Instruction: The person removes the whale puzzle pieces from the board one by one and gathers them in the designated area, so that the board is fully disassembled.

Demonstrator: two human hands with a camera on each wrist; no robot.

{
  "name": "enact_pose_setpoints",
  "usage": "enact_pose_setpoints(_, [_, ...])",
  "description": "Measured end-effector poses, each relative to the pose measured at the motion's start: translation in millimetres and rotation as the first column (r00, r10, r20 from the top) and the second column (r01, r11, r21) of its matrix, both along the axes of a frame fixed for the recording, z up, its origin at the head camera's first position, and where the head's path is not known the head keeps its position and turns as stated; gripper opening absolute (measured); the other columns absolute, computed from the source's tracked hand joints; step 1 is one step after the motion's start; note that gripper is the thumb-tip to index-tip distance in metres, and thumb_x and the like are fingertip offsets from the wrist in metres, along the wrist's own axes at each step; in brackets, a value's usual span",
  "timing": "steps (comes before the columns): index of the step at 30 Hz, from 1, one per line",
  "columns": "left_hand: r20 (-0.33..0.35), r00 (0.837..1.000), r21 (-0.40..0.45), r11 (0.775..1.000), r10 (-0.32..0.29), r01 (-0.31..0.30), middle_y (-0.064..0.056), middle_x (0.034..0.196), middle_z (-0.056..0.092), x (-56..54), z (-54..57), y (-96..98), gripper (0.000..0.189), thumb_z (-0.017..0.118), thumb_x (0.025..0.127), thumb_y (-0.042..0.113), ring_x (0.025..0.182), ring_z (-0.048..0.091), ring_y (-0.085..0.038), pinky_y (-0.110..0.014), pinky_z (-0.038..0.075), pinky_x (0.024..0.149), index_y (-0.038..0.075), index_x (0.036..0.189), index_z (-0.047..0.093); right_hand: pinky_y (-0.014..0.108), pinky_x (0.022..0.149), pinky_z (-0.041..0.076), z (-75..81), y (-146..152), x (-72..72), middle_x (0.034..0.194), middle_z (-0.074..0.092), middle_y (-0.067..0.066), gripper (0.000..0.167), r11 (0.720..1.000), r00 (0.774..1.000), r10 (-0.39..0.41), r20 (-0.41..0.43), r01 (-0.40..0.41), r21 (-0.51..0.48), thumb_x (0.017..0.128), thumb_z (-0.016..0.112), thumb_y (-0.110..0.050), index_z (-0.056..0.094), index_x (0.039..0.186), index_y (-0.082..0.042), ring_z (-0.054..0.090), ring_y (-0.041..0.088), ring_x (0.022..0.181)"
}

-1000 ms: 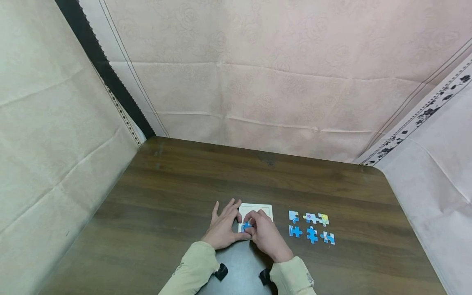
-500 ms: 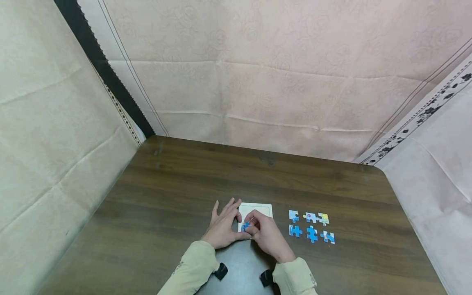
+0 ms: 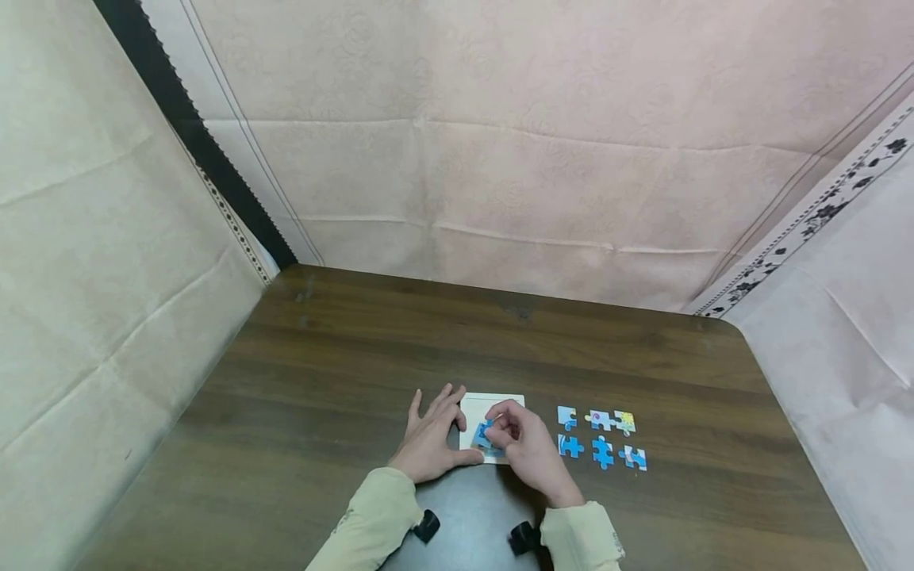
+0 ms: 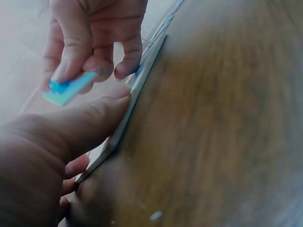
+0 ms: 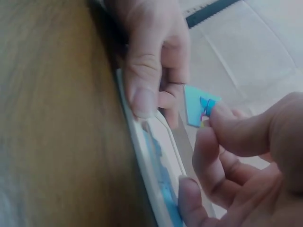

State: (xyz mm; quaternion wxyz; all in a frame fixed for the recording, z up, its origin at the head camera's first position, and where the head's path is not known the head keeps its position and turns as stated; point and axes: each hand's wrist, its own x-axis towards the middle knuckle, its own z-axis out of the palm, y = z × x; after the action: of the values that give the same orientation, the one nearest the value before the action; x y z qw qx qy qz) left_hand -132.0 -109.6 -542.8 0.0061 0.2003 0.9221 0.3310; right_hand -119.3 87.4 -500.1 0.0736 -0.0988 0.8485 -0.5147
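Note:
A white puzzle tray (image 3: 473,408) lies on the table. My left hand (image 3: 431,446) grips its near left corner, the thumb on the near rim and the other fingers along the left side. Over the tray, my right hand (image 3: 531,454) pinches a blue jigsaw piece (image 5: 193,108) between thumb and index finger. The left wrist view shows this piece (image 4: 66,92) tilted and raised above the rim. Blue pieces (image 5: 166,196) lie inside the tray along its near edge, partly hidden by the right hand.
To the right of the tray, loose jigsaw pieces lie in two rows, among them a blue one (image 3: 603,452) and a yellow-cornered one (image 3: 624,422). The brown wooden table (image 3: 357,341) is bordered by pale cloth (image 3: 514,182) at the back and sides.
My right hand has drawn back a little to the right, lifting the blue jigsaw piece off the tray's near left corner. The left hand keeps its place.

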Motion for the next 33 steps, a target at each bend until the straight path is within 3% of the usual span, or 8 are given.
enact_pose_setpoints(11, [0.000, 1.000, 0.009, 1.000, -0.001, 0.001, -0.007, 0.155, 0.033, 0.8, 0.4, 0.3, 0.047, 0.076, 0.074, 0.059, 0.147, 0.018, -0.025, -0.061, -0.009, 0.111, 0.024, 0.090, 0.049, 0.027, 0.068, 0.046, 4.8, 14.1, 5.3, 0.087, 0.061, 0.004, 0.016, 0.989, 0.996, -0.085, 0.017, 0.087, -0.123, 0.091, 0.069, -0.015, 0.065, 0.106, -0.011, 0.055, 0.022, 0.077])
enact_pose_setpoints(19, [0.007, 1.000, 0.006, 1.000, 0.008, -0.008, -0.006, 0.156, 0.033, 1.8, 1.3, 0.9, 0.046, 0.079, 0.073, 0.055, 0.147, 0.019, -0.025, -0.061, -0.008, 0.111, 0.025, 0.089, 0.048, 0.028, 0.062, 0.046, 11.7, 40.6, 7.5, 0.087, 0.057, 0.004, 0.013, 0.988, 0.988, -0.152, 0.028, 0.151, 0.042, 0.094, 0.064, -0.010, 0.064, 0.106, -0.014, 0.051, 0.022, 0.076])
enact_pose_setpoints(24, [0.008, 1.000, 0.005, 1.000, 0.008, -0.008, -0.006, 0.156, 0.033, 3.1, 2.8, 0.8, 0.046, 0.080, 0.073, 0.054, 0.147, 0.019, -0.025, -0.060, -0.008, 0.111, 0.024, 0.089, 0.048, 0.028, 0.061, 0.046, 13.5, 56.1, 8.9, 0.087, 0.057, 0.005, 0.012, 0.980, 0.983, -0.177, 0.039, 0.173, 0.095, 0.094, 0.064, -0.010, 0.064, 0.106, -0.012, 0.051, 0.022, 0.076])
enact_pose_setpoints(33, [0.007, 1.000, 0.010, 1.000, 0.000, -0.001, -0.005, 0.156, 0.032, 3.2, 3.1, 0.1, 0.047, 0.078, 0.074, 0.055, 0.147, 0.018, -0.024, -0.060, -0.008, 0.111, 0.024, 0.089, 0.047, 0.027, 0.061, 0.045, 17.8, 81.7, 13.5, 0.089, 0.056, 0.005, 0.017, 0.952, 0.967, -0.245, 0.071, 0.226, 0.207, 0.093, 0.067, -0.016, 0.061, 0.107, -0.011, 0.051, 0.019, 0.078])
